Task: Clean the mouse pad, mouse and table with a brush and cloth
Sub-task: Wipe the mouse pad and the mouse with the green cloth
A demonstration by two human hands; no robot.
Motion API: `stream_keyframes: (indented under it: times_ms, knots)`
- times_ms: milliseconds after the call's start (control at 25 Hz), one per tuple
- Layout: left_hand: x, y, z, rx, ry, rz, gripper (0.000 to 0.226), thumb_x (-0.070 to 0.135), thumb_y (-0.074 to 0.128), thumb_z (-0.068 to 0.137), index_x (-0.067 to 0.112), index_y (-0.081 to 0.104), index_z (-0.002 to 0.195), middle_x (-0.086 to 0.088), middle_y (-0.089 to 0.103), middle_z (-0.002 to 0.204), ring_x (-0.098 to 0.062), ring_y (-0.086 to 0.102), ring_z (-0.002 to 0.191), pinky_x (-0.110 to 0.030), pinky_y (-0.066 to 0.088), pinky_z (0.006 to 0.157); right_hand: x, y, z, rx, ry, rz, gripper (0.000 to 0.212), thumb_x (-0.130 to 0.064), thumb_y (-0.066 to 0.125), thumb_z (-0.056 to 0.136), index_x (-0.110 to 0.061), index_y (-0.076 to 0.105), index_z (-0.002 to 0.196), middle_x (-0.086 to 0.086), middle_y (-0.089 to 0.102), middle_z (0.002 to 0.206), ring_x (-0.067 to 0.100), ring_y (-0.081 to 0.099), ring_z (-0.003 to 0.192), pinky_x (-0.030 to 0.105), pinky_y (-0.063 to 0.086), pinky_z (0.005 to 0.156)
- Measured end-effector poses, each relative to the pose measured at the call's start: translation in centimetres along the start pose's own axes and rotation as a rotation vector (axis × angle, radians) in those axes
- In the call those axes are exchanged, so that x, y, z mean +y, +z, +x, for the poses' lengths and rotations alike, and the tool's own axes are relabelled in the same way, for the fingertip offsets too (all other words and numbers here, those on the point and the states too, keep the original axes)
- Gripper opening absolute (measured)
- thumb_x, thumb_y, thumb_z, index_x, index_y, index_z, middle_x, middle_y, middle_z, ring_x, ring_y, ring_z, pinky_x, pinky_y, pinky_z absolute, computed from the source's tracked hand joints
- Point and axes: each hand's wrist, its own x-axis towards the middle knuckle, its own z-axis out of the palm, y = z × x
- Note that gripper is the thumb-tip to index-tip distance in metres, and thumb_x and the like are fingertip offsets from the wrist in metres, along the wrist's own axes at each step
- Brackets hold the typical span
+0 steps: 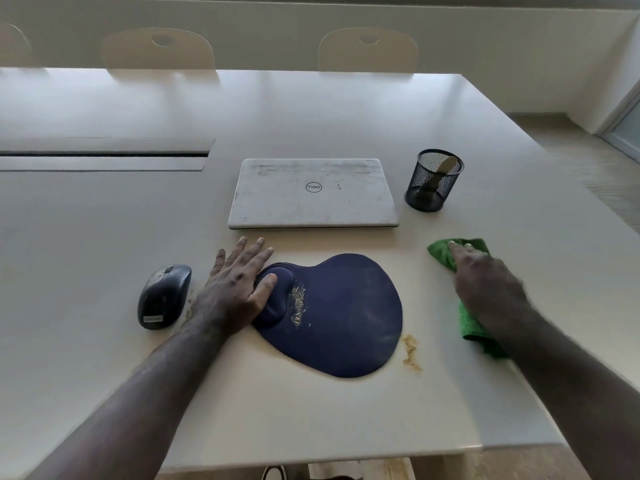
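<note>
Mouse pad point(339, 313) lies mid-worktop point(104, 271), crumbs point(298, 304) by its wrist rest; my left hand point(235, 289) pins it flat, fingers spread, while my right hand point(485, 289) presses the cloth point(441, 251). I'd wipe outward, gathering grit.

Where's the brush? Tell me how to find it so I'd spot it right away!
Start at the closed grey laptop in the middle of the white table. Just to its right stands a black mesh cup. The brush is the pale handle leaning inside that cup; its bristles cannot be made out, but it is the only thing in there and the only thing on the table standing up inside a container.
</note>
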Motion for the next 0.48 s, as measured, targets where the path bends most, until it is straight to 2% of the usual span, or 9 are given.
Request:
stream_keyframes:
  times_ms: [80,160,280,360,400,480]
  knots:
    - [0.0,-0.1,-0.1,-0.002,0.009,-0.016,0.063,0.048,0.029,0.089,0.029,0.033,0.150,0.012,0.019,0.160,-0.007,0.001,0.148,-0.034,-0.007,0.119,0.5,-1.6,0.4,0.014,0.032,0.116,0.059,-0.003,0.051,0.083,-0.027,0.055,0.136,0.019,0.066,0.118,0.040,0.065,0.097,0.045,0.055,0.077]
    - [0.1,-0.2,-0.1,-0.016,0.031,-0.025,0.061,0.044,0.030,0.090,0.031,0.034,0.149,0.016,0.020,0.159,-0.005,0.000,0.147,-0.037,-0.006,0.119,0.2,-3.8,0.5,0.068,0.025,0.263,0.063,-0.005,0.056,0.079,-0.035,0.058,0.135,0.017,0.068,0.116,0.041,0.065,0.097,0.045,0.056,0.081]
    - [0.2,-0.3,-0.1,-0.051,0.070,0.006,0.060,0.038,0.028,0.089,0.032,0.034,0.149,0.020,0.022,0.157,-0.005,0.001,0.147,-0.042,-0.004,0.120,-3.4,-5.7,-0.9,0.143,-0.244,0.344,0.063,-0.004,0.058,0.077,-0.040,0.062,0.128,-0.005,0.067,0.127,0.030,0.067,0.102,0.038,0.054,0.087]
    - [0.3,-0.2,-0.1,-0.078,0.078,0.032,0.061,0.038,0.026,0.089,0.033,0.031,0.150,0.020,0.022,0.157,-0.006,0.001,0.148,-0.043,-0.004,0.119,-7.3,-5.7,-2.4,0.079,-0.432,0.324,0.062,-0.007,0.055,0.079,-0.046,0.060,0.127,-0.021,0.059,0.135,0.023,0.067,0.106,0.035,0.054,0.088]
    - [0.3,-0.2,-0.1,-0.088,0.081,0.042,0.061,0.039,0.024,0.090,0.033,0.030,0.150,0.020,0.021,0.157,-0.006,0.001,0.148,-0.043,-0.005,0.119,-9.3,-5.3,-3.0,0.040,-0.517,0.304,0.060,-0.009,0.053,0.082,-0.047,0.059,0.127,-0.023,0.055,0.138,0.021,0.066,0.109,0.033,0.052,0.088]
    - [0.3,-0.2,-0.1,-0.096,0.085,0.054,0.060,0.040,0.022,0.091,0.034,0.028,0.151,0.020,0.020,0.158,-0.006,0.000,0.148,-0.043,-0.006,0.119,-12.8,-4.0,-3.7,0.018,-0.631,0.219,0.053,-0.010,0.049,0.090,-0.042,0.059,0.131,-0.017,0.050,0.145,0.022,0.062,0.115,0.033,0.049,0.090]
